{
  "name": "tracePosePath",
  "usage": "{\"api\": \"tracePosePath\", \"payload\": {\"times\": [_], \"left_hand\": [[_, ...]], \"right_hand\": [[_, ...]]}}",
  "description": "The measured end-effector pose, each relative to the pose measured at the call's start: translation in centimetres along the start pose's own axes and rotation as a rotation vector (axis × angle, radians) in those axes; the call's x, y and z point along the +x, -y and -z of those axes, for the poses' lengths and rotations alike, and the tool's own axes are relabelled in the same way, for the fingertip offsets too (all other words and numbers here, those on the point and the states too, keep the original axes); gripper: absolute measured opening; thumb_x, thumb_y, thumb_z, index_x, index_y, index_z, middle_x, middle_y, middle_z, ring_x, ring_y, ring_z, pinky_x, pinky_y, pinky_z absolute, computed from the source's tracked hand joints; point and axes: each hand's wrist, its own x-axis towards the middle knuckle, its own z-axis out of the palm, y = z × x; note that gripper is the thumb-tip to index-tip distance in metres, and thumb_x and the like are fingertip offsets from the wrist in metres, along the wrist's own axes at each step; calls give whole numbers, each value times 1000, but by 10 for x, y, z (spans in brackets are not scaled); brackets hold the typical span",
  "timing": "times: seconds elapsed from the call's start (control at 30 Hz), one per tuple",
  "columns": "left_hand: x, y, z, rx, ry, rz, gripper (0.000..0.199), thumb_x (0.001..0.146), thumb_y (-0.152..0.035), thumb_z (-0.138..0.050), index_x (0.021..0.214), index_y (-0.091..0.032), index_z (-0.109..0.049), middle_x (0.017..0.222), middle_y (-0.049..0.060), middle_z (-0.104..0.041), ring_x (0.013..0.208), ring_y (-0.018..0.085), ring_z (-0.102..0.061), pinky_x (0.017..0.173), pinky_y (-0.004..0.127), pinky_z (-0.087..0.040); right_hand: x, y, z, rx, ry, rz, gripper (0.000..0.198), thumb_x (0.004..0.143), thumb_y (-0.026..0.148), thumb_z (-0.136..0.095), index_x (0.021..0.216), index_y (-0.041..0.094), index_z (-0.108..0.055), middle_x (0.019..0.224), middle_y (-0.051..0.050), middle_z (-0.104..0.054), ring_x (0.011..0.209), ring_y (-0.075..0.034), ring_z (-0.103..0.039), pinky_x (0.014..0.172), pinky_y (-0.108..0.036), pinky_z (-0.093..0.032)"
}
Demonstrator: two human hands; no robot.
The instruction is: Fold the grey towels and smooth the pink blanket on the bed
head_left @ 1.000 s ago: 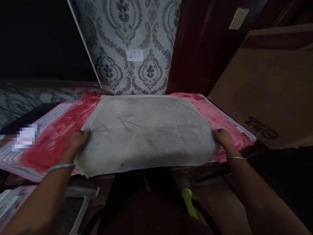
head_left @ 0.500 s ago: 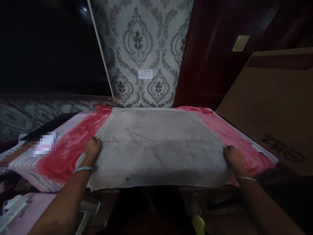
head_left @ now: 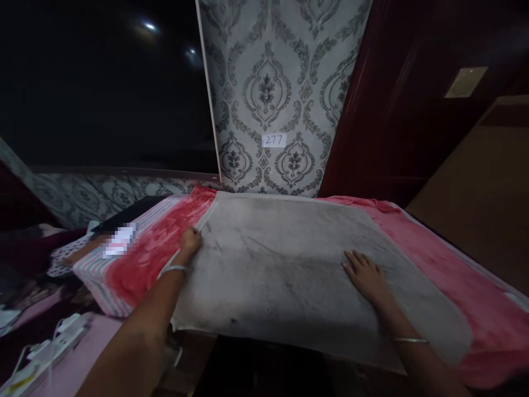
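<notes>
A large grey cloth (head_left: 264, 264) lies spread over a red and pink plush blanket (head_left: 142, 270), its near edge hanging toward me. My left hand (head_left: 190, 245), with a silver bangle at the wrist, is closed on the cloth's left edge. On the right half of the cloth rests my right hand (head_left: 366, 275), palm down with the fingers stretched out and slightly spread. Faint dark creases and smudges run across the cloth, and a small dark spot shows near its front edge.
A dark screen (head_left: 111, 82) stands at the back left. Patterned wallpaper (head_left: 266, 94) bears a paper label (head_left: 274, 140) reading 277. To the right is a cardboard box (head_left: 479, 176). A white power strip (head_left: 58, 344) with cords lies at lower left.
My right hand has let go of the cloth's right edge and moved inward, now flat on top. My left hand still grips the left edge. The view has shifted left.
</notes>
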Motion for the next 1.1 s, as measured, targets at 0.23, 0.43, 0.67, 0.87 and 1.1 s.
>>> {"api": "tracePosePath", "payload": {"times": [0.23, 0.43, 0.67, 0.87, 1.1], "left_hand": [[-8, -26, -16, 46, -212, -93, 49, 92, -28, -41, 133, -7, -57, 133, 27, -60, 128, 37, -54, 103, 51, -43], [-43, -85, -61, 124, 278, -1031, 56, 96, -43, -46, 148, -22, -50, 158, 12, -47, 147, 28, -38, 122, 50, -25], [18, -63, -50, 353, 185, -561, 53, 100, -43, -37, 148, -25, -52, 159, 11, -44, 147, 35, -39, 117, 58, -29], [78, -41, -26, 386, 85, -181, 51, 98, -40, -37, 125, -10, -68, 129, 23, -68, 122, 35, -62, 98, 45, -48], [114, -62, -39, 345, 25, -46, 50, 95, -44, -45, 114, -8, -74, 126, 26, -68, 123, 37, -61, 95, 42, -50]], "right_hand": [[9, -5, -3, 13, 7, -45, 57, 100, 48, -29, 146, 25, -55, 154, -11, -51, 142, -33, -44, 111, -58, -39], [48, 77, 10, 143, 32, 319, 57, 100, 43, -33, 152, 28, -48, 164, -8, -37, 151, -31, -32, 117, -55, -33], [94, 55, -9, 69, 112, 185, 59, 101, 43, -30, 155, 25, -44, 164, -8, -37, 151, -30, -33, 119, -55, -31], [106, 17, -26, -61, 23, 14, 62, 101, 48, -26, 156, 25, -44, 162, -7, -41, 146, -31, -40, 117, -55, -33], [104, 19, -32, -59, 12, 11, 64, 100, 49, -23, 155, 24, -45, 163, -6, -40, 148, -31, -38, 116, -55, -34]]}}
